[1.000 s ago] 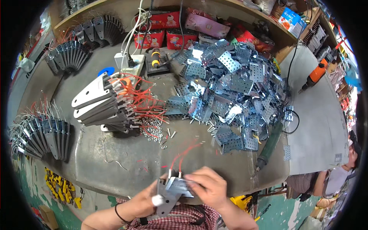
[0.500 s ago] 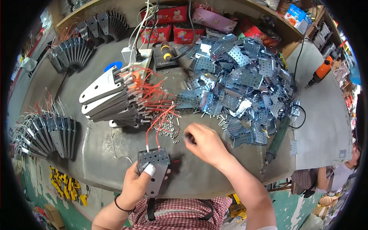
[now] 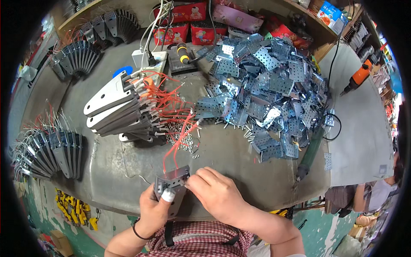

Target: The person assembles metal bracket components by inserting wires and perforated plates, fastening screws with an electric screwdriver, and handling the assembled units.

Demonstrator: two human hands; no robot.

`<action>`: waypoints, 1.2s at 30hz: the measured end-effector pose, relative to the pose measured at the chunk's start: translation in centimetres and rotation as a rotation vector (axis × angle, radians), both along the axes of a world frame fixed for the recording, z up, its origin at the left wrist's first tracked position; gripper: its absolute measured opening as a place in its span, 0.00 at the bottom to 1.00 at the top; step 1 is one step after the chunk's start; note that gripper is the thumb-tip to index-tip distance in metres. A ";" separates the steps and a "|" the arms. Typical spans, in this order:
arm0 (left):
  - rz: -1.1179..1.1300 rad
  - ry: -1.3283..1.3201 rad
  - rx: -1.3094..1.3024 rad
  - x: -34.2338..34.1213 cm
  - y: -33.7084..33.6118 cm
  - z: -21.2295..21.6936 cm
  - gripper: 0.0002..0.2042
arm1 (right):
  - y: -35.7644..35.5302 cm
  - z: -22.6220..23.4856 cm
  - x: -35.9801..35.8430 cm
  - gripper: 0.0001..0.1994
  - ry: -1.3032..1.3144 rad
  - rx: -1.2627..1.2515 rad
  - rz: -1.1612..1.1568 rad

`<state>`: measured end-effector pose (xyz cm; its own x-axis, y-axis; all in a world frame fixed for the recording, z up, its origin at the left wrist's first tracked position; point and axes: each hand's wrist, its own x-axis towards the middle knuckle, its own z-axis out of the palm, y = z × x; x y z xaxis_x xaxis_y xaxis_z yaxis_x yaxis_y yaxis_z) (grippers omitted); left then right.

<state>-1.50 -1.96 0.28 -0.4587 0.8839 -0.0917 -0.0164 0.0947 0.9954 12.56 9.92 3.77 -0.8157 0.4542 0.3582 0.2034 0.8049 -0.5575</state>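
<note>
My left hand (image 3: pixel 154 209) grips a grey tapered metal housing (image 3: pixel 176 200) near the front edge of the table. A bent perforated metal plate (image 3: pixel 170 179) sits at its wide end, under my thumb, which has a white wrap. Two red wires (image 3: pixel 170 157) rise from that end. My right hand (image 3: pixel 219 196) is closed in a pinch at the plate's right side; what its fingertips hold, if anything, is hidden. Beyond the housing lie scattered small nuts (image 3: pixel 185 142). Several loose screws (image 3: pixel 248 133) lie by the big pile of perforated metal plates (image 3: pixel 267 92).
A stack of tapered housings (image 3: pixel 113 105) with red wires stands left of centre, and fanned rows of similar ones (image 3: pixel 68 150) line the left side. A yellow-black tool (image 3: pixel 183 55) rests behind. A green power tool (image 3: pixel 311 154) and an orange one (image 3: pixel 360 78) are at right.
My right hand has come from beside the nuts down to the plate's right edge. My left hand has tilted the housing, and its plate end now shows a bent edge.
</note>
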 end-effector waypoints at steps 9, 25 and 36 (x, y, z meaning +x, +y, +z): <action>-0.043 -0.350 0.032 -1.1 0.6 0.4 0.20 | 4.4 -1.4 -2.1 0.21 -0.122 -0.619 0.091; -0.161 -0.665 0.111 -0.2 1.6 0.4 0.22 | 3.8 0.5 0.3 0.07 0.211 -0.635 -0.176; -0.233 -0.256 -0.144 1.0 1.8 0.6 0.15 | -0.1 -0.2 -0.7 0.09 0.335 -0.239 -0.099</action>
